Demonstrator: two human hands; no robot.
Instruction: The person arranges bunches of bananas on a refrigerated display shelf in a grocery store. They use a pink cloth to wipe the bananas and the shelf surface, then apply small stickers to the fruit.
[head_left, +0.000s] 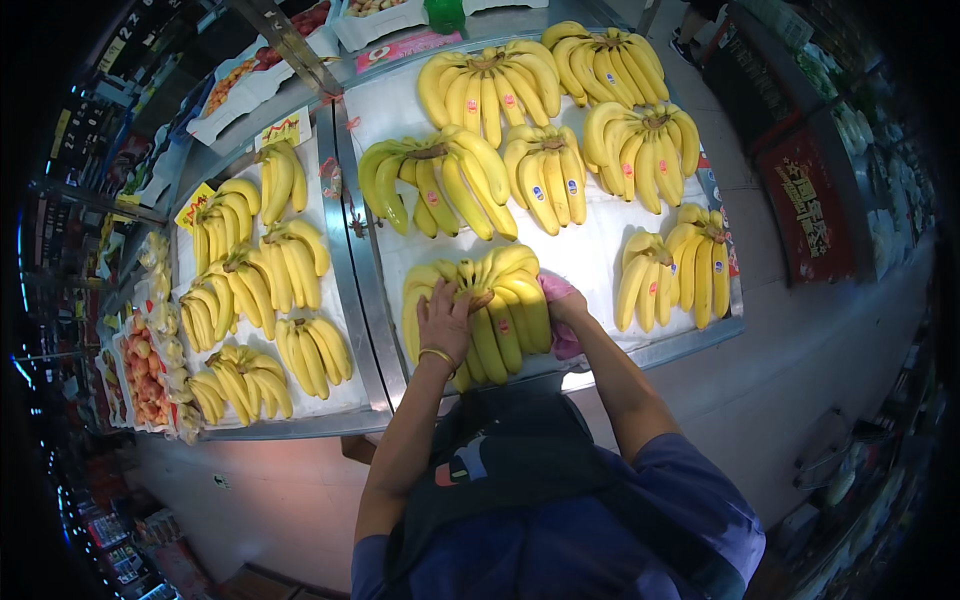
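Note:
A large bunch of yellow bananas (510, 300) lies at the near edge of a white-lined display table (577, 247). My left hand (445, 321), with a yellow bangle at the wrist, rests over its crown and upper left part, fingers spread; whether it grips cannot be told. My right hand (568, 307) is closed on a crumpled pink cloth (567, 341) at the right side of the same bunch. Behind lie several more bunches, among them a greener one (435, 180) and a smaller one (546, 176). Two bunches (645, 281) stand close together at the right.
A metal divider (360, 270) separates a left section with several smaller banana bunches (315, 356). Boxed apples (144, 375) are at the far left. A metal post (289, 45) rises behind. A person's foot (684, 49) shows at the top right, near a red printed panel (806, 210).

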